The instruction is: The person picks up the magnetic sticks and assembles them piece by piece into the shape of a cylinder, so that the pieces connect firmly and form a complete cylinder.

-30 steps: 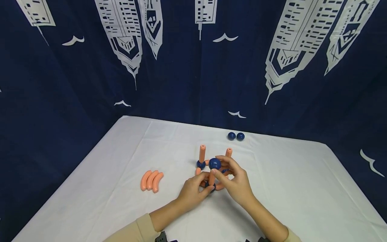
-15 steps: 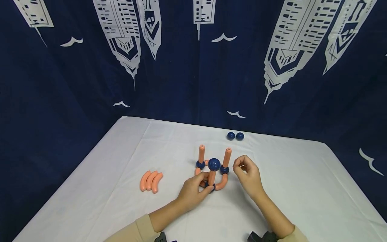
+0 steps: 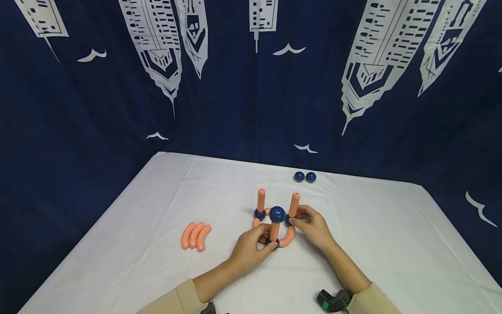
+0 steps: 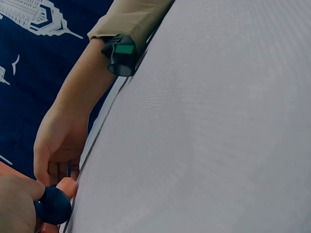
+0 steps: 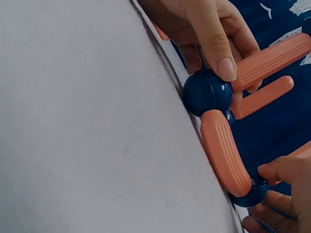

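A structure of orange sticks and dark blue balls stands on the white tablecloth. Curved sticks (image 5: pixel 224 150) link the base balls into a ring. Three straight sticks rise from it, and the front stick (image 3: pixel 275 232) carries a blue ball (image 3: pixel 277 214) on top. With thumb and fingers my left hand (image 3: pixel 249 247) holds the near base ball (image 5: pixel 206 92) under that stick. My right hand (image 3: pixel 315 230) pinches the right base ball (image 5: pixel 250 195), below the bare-topped right stick (image 3: pixel 294 204). The left stick (image 3: pixel 261 199), also bare on top, stands on a ball (image 3: pixel 259 214).
Three loose curved orange sticks (image 3: pixel 196 236) lie side by side to the left. Two loose blue balls (image 3: pixel 305 176) rest near the table's far edge. A navy curtain (image 3: pixel 235 109) with white building prints hangs behind the table.
My right hand let go of the top ball on the front stick, drew back to the right, then came in to the right base ball. My left hand stayed in place.
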A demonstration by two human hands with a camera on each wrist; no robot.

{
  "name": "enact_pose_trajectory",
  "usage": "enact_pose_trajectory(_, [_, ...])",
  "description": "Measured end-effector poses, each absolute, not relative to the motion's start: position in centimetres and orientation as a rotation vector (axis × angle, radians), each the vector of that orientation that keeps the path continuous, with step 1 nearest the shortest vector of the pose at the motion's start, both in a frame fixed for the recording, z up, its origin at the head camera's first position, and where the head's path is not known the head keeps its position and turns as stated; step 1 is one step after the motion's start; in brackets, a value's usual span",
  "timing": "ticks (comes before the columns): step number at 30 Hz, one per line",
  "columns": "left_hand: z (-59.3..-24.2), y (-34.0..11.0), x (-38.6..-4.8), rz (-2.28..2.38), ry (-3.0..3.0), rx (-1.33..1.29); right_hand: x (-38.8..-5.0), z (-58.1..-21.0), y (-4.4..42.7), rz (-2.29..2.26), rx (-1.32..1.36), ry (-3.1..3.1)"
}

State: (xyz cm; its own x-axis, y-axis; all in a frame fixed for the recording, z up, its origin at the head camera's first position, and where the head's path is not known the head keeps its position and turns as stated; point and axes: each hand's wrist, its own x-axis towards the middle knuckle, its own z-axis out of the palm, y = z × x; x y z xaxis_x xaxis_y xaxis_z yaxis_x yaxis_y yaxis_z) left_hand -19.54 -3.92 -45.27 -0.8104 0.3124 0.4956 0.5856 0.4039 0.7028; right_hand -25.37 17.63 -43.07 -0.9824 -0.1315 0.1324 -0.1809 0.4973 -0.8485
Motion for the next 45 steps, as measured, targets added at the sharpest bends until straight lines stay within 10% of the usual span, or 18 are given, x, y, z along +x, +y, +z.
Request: enact_pose_trajectory(45, [-44.3, -4.6, -20.6, -1.281, -2.483, -0.564, -21.2, -43.2, 19.4, 1.408, 0.286, -2.731])
